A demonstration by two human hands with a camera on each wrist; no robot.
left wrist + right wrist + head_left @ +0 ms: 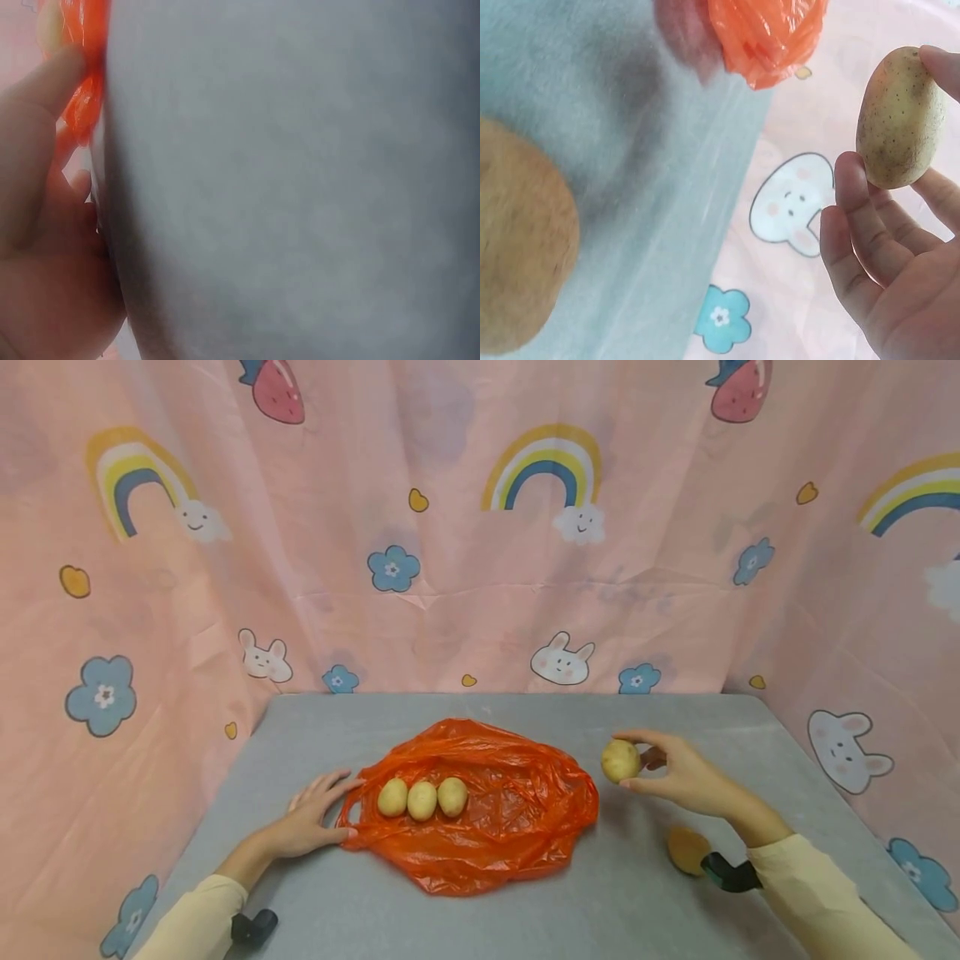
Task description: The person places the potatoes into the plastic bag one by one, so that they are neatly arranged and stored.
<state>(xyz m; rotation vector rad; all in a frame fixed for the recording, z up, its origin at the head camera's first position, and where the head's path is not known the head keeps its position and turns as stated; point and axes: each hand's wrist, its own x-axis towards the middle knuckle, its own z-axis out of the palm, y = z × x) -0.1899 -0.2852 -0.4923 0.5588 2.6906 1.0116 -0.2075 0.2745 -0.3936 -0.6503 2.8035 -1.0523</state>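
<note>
An orange-red plastic bag (517,789) lies spread on the table, with three potatoes (422,801) in a row on its left part. My left hand (307,820) touches the bag's left end by the handle hole, thumb and index finger spread apart. In the left wrist view the thumb (52,82) overlaps the bag (84,105). To the right of the bag, my right hand (678,777) pinches a potato (620,761) between thumb and fingers. That potato (901,118) shows whole in the right wrist view, held above the table.
Another, browner potato (686,849) lies on the grey table (315,910) below my right wrist, partly hidden by the dark wrist camera (731,872). A pink patterned curtain (465,635) stands behind the table and along both sides.
</note>
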